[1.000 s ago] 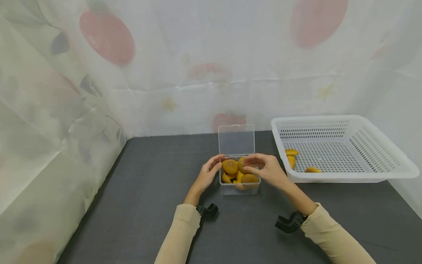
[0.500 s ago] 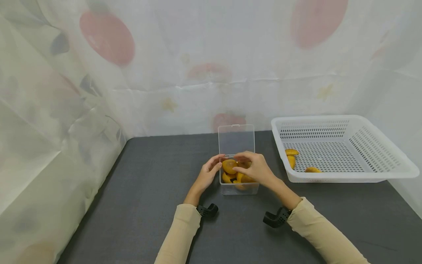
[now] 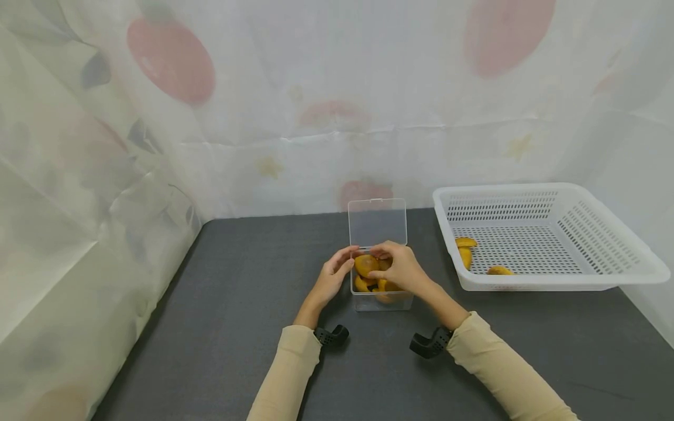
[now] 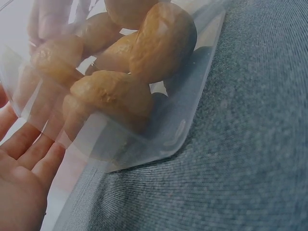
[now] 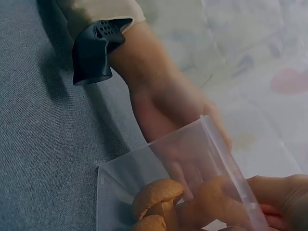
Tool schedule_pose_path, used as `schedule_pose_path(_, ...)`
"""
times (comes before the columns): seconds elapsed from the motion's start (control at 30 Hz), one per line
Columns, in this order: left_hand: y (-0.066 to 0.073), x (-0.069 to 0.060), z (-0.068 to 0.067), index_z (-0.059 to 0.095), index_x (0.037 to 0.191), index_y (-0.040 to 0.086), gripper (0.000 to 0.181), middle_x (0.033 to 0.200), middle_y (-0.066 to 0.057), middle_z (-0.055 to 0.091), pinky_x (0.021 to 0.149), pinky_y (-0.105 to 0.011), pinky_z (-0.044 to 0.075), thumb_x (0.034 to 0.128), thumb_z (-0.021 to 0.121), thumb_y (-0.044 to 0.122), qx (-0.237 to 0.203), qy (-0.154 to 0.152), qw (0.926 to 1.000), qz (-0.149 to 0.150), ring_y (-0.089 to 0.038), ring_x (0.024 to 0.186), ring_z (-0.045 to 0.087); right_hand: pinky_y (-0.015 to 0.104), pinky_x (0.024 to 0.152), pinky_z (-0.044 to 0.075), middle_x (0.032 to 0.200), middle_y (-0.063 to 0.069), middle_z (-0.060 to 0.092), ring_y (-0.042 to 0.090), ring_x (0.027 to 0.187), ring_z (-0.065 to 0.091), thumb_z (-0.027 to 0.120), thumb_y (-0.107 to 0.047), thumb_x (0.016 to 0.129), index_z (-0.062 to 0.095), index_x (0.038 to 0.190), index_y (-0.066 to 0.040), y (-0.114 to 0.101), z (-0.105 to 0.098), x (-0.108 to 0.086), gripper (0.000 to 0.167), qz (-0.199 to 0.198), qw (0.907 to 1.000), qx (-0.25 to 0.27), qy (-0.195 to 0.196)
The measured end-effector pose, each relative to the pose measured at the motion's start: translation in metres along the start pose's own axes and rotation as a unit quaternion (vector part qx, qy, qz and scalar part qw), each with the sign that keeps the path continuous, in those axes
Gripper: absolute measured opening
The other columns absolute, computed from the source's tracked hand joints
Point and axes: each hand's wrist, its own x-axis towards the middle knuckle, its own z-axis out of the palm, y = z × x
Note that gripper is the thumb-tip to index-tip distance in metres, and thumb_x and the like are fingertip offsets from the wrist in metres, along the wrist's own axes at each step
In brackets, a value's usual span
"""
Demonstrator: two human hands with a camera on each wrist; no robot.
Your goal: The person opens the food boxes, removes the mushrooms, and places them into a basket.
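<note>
A clear plastic box (image 3: 382,302) with its hinged lid (image 3: 377,223) raised stands mid-table, filled with several yellow-brown mushrooms (image 4: 113,96). My left hand (image 3: 329,282) rests against the left side of the box; in the left wrist view its fingers (image 4: 47,161) lie nearly straight against the clear wall. Over the box, my right hand (image 3: 402,269) curls its thumb and fingers around a mushroom (image 3: 386,264), partly hidden beneath the hand. The thumb tip comes up to a second round mushroom cap (image 3: 365,266) on the left.
A white perforated basket (image 3: 568,282) stands at the right, a few mushrooms (image 3: 466,251) lying along its near left side. Black wrist mounts (image 3: 430,342) hang from both forearms. A printed white curtain (image 3: 316,164) closes off the table's back.
My right hand has moved left and slightly up across the box, covering more of the right-hand mushrooms. The left hand, box and basket stay put.
</note>
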Motion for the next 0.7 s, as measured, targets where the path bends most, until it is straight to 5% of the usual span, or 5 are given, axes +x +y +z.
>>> schedule_pose_path(0.33,-0.0003,0.0001,-0.0002,0.042,0.142,0.003,0.041,0.143,-0.024,0.049,0.114,-0.053,0.037,0.1043,0.041,0.017,-0.003,-0.001,1.0000,0.003,-0.038,0.137,0.043,0.042,0.089,0.057,0.110,0.017,0.067,0.033,0.101,0.067,0.083,-0.006,0.072,0.065,0.115,0.001,0.0003,0.0016,0.0035,0.047,0.024,0.9981,-0.030,-0.049)
schedule_pose_path(0.7,0.0016,0.0001,0.0013,0.043,0.142,0.002,0.040,0.144,-0.023,0.048,0.114,-0.046,0.039,0.1041,0.041,0.015,0.000,0.007,1.0000,-0.005,-0.035,0.138,0.043,0.041,0.087,0.058,0.109,0.016,0.068,0.031,0.098,0.068,0.082,-0.006,0.073,0.067,0.117,-0.002,0.0043,0.0042,0.0019,0.047,-0.014,0.9987,-0.040,-0.029)
